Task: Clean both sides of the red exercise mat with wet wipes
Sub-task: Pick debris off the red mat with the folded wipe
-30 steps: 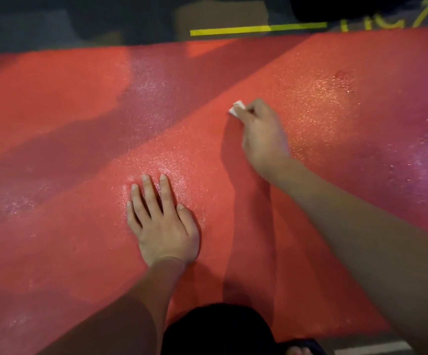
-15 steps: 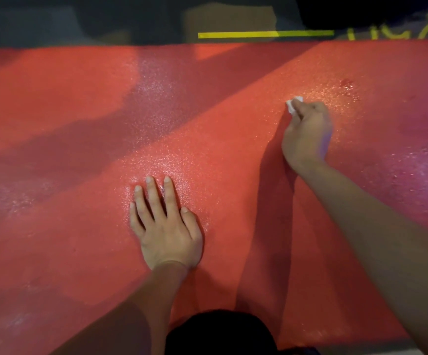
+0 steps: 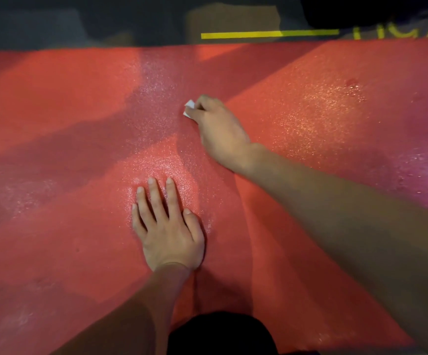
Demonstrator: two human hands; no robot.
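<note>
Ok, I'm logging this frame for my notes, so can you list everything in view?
mat: one, red, fills most of the view, lying flat
wipe: one, white, on the mat near centre, mostly hidden under the right hand
floor: one, dark, beyond the mat's far edge
line: one, yellow, on the floor at top
marks: yellow, on the floor top right, unreadable
left hand: flat on the mat, fingers straight
right hand: holds the wipe against the mat

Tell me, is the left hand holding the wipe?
No, the left hand lies flat on the mat; the right hand grips the wipe.
</note>
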